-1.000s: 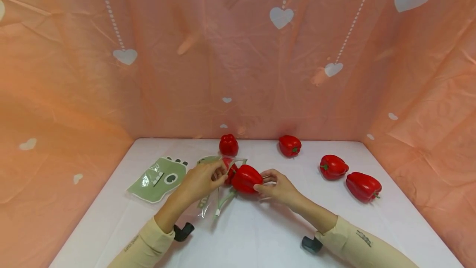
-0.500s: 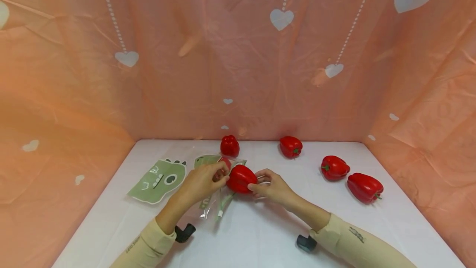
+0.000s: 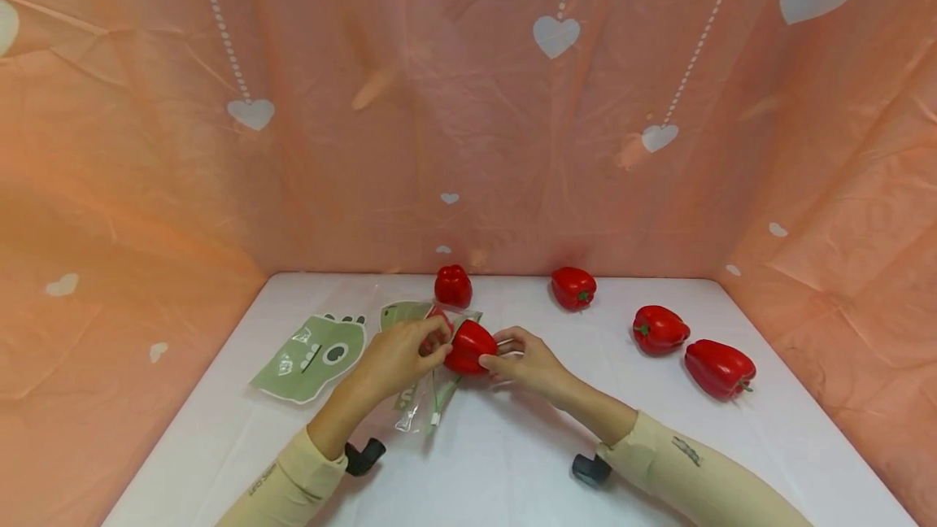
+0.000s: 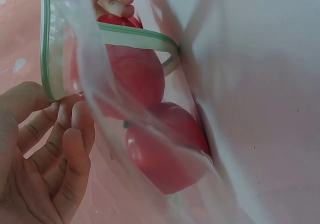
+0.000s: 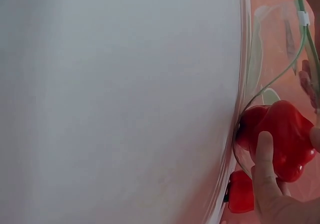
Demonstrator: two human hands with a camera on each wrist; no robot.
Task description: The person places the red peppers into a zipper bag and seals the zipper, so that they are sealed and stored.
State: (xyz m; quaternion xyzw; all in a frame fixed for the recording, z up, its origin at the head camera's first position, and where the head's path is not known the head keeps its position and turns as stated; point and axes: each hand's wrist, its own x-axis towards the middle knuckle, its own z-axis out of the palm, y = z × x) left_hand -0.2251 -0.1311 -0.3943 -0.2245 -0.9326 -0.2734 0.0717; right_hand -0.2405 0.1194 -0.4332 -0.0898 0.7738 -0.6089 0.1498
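My left hand (image 3: 401, 354) pinches the edge of a clear slider zip bag (image 4: 140, 36) with a green zip strip. The bag's mouth gapes toward the right, and its white slider (image 5: 303, 18) shows in the right wrist view. My right hand (image 3: 533, 364) grips a red bell pepper (image 3: 470, 348) by its rounded end, fingers on one side and thumb on the other. In the left wrist view this pepper reaches past the zip strip into the bag. Deeper inside lies another red bell pepper (image 4: 167, 154), mostly hidden by the left hand in the head view.
A flat zip bag with a green monster face (image 3: 311, 356) lies to the left. One pepper (image 3: 453, 287) stands behind the hands; others, a back pepper (image 3: 573, 289) and two at right (image 3: 660, 329), lie about the white table (image 3: 512, 462). Orange curtains surround it.
My right hand has moved left, carrying the bell pepper into the bag's mouth. My left hand has kept its place at the bag's edge.
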